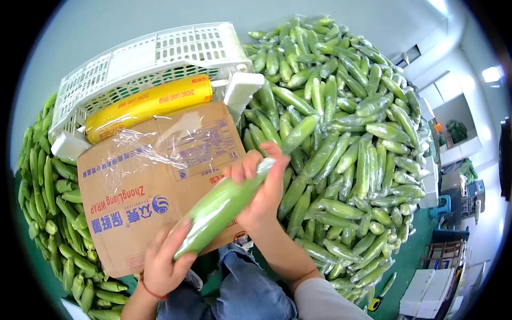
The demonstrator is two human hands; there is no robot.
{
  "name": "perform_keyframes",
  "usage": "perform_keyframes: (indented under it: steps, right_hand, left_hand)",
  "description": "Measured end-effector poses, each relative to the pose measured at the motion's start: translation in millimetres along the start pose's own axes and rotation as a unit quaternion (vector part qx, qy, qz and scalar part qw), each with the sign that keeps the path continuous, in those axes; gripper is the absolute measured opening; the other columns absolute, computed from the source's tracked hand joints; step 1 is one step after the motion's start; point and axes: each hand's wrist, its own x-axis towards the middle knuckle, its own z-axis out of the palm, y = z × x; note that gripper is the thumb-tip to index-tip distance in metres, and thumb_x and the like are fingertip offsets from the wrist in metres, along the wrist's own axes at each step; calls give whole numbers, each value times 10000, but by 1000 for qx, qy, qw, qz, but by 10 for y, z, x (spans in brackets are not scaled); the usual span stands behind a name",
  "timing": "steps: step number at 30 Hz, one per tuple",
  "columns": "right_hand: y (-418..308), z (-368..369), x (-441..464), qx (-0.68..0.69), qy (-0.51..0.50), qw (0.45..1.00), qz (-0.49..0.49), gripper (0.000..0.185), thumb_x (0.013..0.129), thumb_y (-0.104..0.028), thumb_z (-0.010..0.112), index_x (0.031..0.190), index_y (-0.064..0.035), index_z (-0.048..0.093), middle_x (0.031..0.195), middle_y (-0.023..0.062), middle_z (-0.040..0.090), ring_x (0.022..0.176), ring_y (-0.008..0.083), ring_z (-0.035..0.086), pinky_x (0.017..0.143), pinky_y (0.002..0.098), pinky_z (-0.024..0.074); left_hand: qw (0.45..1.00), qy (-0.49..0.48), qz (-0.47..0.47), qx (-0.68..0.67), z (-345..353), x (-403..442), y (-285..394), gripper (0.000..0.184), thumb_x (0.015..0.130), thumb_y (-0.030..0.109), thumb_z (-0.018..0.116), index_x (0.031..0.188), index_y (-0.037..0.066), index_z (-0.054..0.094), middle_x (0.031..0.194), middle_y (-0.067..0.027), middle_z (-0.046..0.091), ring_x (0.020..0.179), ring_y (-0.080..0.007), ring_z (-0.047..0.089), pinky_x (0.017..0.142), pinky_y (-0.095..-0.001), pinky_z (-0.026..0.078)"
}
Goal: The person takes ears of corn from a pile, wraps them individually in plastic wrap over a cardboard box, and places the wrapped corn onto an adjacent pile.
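A green ear of corn in its husk (pixel 224 205), shiny with clear film, is held at a slant above a cardboard box (pixel 133 170). My left hand (pixel 165 261) grips its lower, thick end. Around the upper part closes my right hand (pixel 264 186), fingers over the film near the narrow tip. Behind the box lies a yellow roll of plastic wrap (pixel 149 106), mounted in front of a white crate (pixel 160 50). A loose sheet of clear film (pixel 144 152) spreads from the roll over the box top.
To the right rises a large heap of film-wrapped corn (pixel 346 133). At the left is a pile of corn in husks (pixel 58 213) that looks unwrapped. White boxes (pixel 426 288), a blue stool (pixel 441 206) and shelving stand farther off on the green floor.
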Motion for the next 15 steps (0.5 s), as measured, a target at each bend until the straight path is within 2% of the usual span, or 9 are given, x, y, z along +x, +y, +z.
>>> perform_keyframes:
  steps: [3,4,6,9,10,11,13,14,15]
  right_hand:
    - [302,30,-518,-144,191,960,143,467,993,-442,456,1302,-96,398,973,78,603,926,220,591,926,389,433]
    - [165,-209,-463,-168,215,948,165,463,978,-429,468,1263,-66,446,993,95,608,924,235,595,890,404,461]
    - [-388,-1129,-122,-261,118,939,192,390,926,-276,527,1217,-17,489,1084,134,602,974,235,603,818,375,515]
    - [-1383,-1310,1003,-415,253,873,39,484,932,-316,573,1286,0,477,1208,177,552,1047,282,557,914,418,445]
    - [-1622,-1500,1319,-590,262,758,-91,531,946,-281,565,1371,4,422,1297,179,515,1091,295,545,955,417,425]
    - [-1958,-1767,1515,-767,255,563,-171,549,959,-239,549,1427,-10,377,1328,166,513,1117,267,543,964,379,426]
    - [-1806,-1555,1377,-779,111,579,-213,520,919,-178,610,1396,-56,440,1424,168,456,1163,272,541,1002,398,428]
    - [-1201,-800,955,-739,108,665,-4,590,900,-150,619,1431,-28,391,1418,150,453,1182,265,517,1009,385,413]
    - [-815,-668,723,-809,-70,583,9,594,858,-157,665,1398,-61,438,1417,137,462,1211,283,494,1026,410,401]
  left_hand:
    - [994,-72,-66,53,173,634,205,659,798,299,711,1397,171,467,1243,-193,543,1047,-372,583,838,-458,488]
    - [989,-78,16,126,252,712,220,659,796,302,711,1398,189,468,1277,-184,519,1099,-355,555,880,-463,466]
    - [973,-75,99,193,223,663,164,615,792,300,713,1366,216,509,1341,-149,473,1192,-317,499,949,-452,426]
    - [982,-44,76,166,141,197,-252,566,780,272,720,1319,207,556,1321,-148,494,1177,-325,509,947,-450,430]
    - [982,-39,41,180,67,53,-366,548,764,227,740,1282,141,582,1309,-174,497,1164,-367,514,965,-465,430]
    - [976,-20,25,217,-35,-118,-510,550,761,210,736,1284,144,579,1298,-166,509,1172,-361,512,963,-463,430]
    - [955,32,5,296,-208,-352,-821,556,756,175,728,1289,150,572,1276,-148,532,1188,-347,509,961,-458,430]
    - [950,58,-39,305,-266,-382,-913,525,760,161,721,1267,137,585,1281,-147,529,1186,-351,510,961,-452,432]
    - [943,82,-83,312,-368,-355,-1026,494,765,146,715,1244,125,598,1287,-146,527,1184,-356,510,962,-447,434]
